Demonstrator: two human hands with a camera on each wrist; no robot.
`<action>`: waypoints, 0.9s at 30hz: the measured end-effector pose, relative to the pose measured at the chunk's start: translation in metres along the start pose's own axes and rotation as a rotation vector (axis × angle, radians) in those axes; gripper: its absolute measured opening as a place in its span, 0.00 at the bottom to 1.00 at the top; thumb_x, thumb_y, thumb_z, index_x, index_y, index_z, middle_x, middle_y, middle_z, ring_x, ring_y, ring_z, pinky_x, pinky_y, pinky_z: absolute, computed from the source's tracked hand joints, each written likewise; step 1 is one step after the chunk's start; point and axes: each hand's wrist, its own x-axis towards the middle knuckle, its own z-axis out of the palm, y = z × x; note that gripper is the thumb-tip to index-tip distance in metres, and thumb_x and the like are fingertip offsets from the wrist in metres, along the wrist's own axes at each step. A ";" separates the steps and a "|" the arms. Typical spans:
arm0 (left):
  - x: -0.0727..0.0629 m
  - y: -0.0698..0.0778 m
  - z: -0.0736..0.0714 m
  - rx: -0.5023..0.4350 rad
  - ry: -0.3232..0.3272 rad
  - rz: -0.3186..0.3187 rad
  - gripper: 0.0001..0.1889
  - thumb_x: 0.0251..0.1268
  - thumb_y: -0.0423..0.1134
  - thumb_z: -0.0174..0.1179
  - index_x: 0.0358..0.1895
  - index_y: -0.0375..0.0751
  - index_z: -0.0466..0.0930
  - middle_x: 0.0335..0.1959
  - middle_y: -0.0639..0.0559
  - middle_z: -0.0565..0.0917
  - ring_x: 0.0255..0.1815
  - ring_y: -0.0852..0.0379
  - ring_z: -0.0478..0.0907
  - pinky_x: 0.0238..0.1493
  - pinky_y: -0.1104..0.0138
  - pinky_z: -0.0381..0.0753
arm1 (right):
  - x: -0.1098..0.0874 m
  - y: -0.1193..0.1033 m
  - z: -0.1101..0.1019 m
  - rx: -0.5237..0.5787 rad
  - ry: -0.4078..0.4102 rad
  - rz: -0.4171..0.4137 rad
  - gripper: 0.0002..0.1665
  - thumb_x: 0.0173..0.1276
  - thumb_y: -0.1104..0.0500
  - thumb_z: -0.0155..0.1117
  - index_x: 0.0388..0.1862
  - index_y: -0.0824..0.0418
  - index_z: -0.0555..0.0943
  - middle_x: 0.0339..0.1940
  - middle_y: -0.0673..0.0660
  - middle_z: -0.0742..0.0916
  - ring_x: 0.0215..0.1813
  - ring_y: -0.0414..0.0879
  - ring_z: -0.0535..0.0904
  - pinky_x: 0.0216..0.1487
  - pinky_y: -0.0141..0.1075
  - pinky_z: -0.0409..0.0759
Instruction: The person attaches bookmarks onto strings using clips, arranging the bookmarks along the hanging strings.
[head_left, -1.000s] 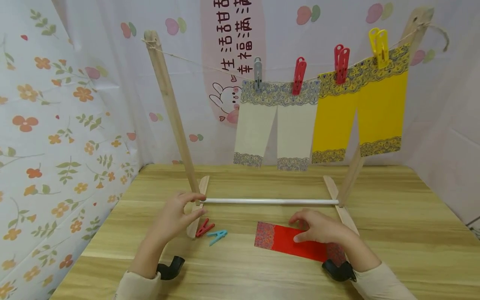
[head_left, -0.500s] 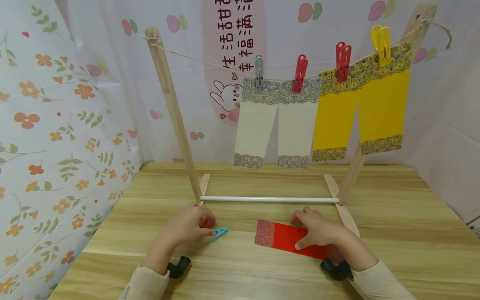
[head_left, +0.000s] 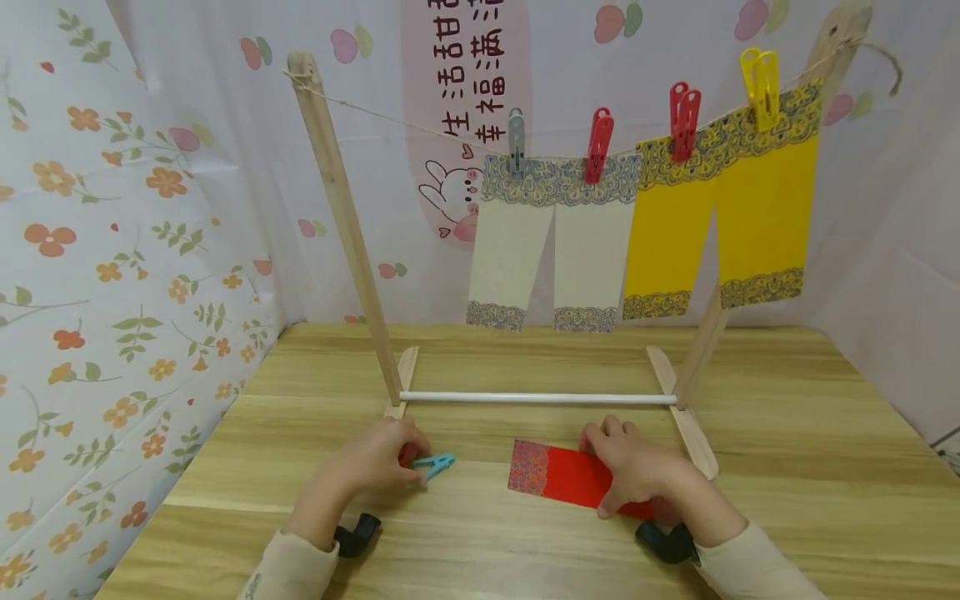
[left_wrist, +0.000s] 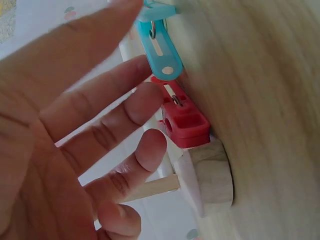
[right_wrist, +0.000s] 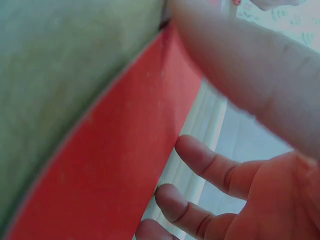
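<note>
My right hand (head_left: 637, 467) straddles a red paper strip with patterned ends (head_left: 570, 477) lying on the table. The thumb is at its near edge and the fingertips are at its far edge, as the right wrist view also shows. My left hand (head_left: 371, 458) is lowered over two clothespins. The teal clothespin (left_wrist: 162, 50) lies by the thumb and index finger, which stand apart around it. Against the middle fingers is the red clothespin (left_wrist: 185, 115), mostly hidden by the hand in the head view. No firm pinch shows on either clothespin.
Behind the hands stands a wooden rack (head_left: 341, 208) with a white crossbar (head_left: 536, 398). From its string hang cream paper trousers (head_left: 588, 250) and yellow paper trousers (head_left: 765, 217), held by several clothespins. A floral cloth (head_left: 135, 275) borders the left side.
My left hand has come down and right from beside the rack's left foot onto the clothespins. The right thumb has slid to the red strip's near edge; the strip stays in place.
</note>
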 end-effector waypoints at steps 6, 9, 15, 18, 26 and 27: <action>0.001 0.001 0.002 -0.009 -0.017 0.015 0.10 0.47 0.36 0.77 0.29 0.43 0.83 0.21 0.54 0.72 0.25 0.66 0.63 0.27 0.72 0.64 | -0.001 -0.001 0.003 -0.042 -0.002 0.016 0.41 0.40 0.58 0.87 0.49 0.55 0.69 0.44 0.54 0.74 0.50 0.54 0.67 0.46 0.49 0.74; 0.001 0.001 0.001 0.004 -0.009 0.014 0.10 0.48 0.34 0.76 0.28 0.42 0.82 0.22 0.54 0.72 0.25 0.65 0.63 0.27 0.73 0.64 | 0.000 -0.001 0.002 -0.052 -0.010 0.011 0.40 0.41 0.57 0.86 0.49 0.54 0.69 0.45 0.53 0.74 0.50 0.53 0.67 0.47 0.49 0.74; 0.001 0.000 -0.002 0.050 0.016 0.007 0.06 0.48 0.31 0.69 0.29 0.41 0.80 0.22 0.56 0.71 0.26 0.64 0.64 0.29 0.72 0.65 | 0.002 -0.004 0.001 -0.064 -0.013 0.031 0.40 0.41 0.57 0.86 0.50 0.54 0.70 0.46 0.53 0.74 0.51 0.54 0.66 0.45 0.49 0.72; 0.002 0.000 -0.002 0.066 0.018 0.011 0.07 0.48 0.31 0.67 0.31 0.41 0.80 0.23 0.54 0.72 0.27 0.63 0.65 0.30 0.71 0.65 | 0.002 -0.007 0.001 -0.071 -0.010 0.061 0.40 0.41 0.57 0.86 0.51 0.54 0.70 0.46 0.54 0.73 0.52 0.54 0.65 0.44 0.50 0.69; -0.001 0.001 0.000 0.075 0.038 0.001 0.11 0.50 0.35 0.68 0.39 0.41 0.82 0.31 0.56 0.75 0.33 0.63 0.67 0.35 0.71 0.69 | 0.000 -0.009 0.003 -0.073 0.018 0.078 0.41 0.40 0.58 0.86 0.51 0.55 0.71 0.46 0.54 0.74 0.54 0.57 0.64 0.49 0.59 0.65; -0.001 0.001 0.001 0.073 0.040 0.002 0.11 0.50 0.35 0.68 0.39 0.42 0.82 0.31 0.56 0.75 0.33 0.63 0.67 0.35 0.71 0.69 | 0.000 -0.009 0.003 -0.072 0.019 0.076 0.41 0.40 0.58 0.86 0.51 0.55 0.71 0.47 0.54 0.74 0.55 0.57 0.63 0.49 0.58 0.64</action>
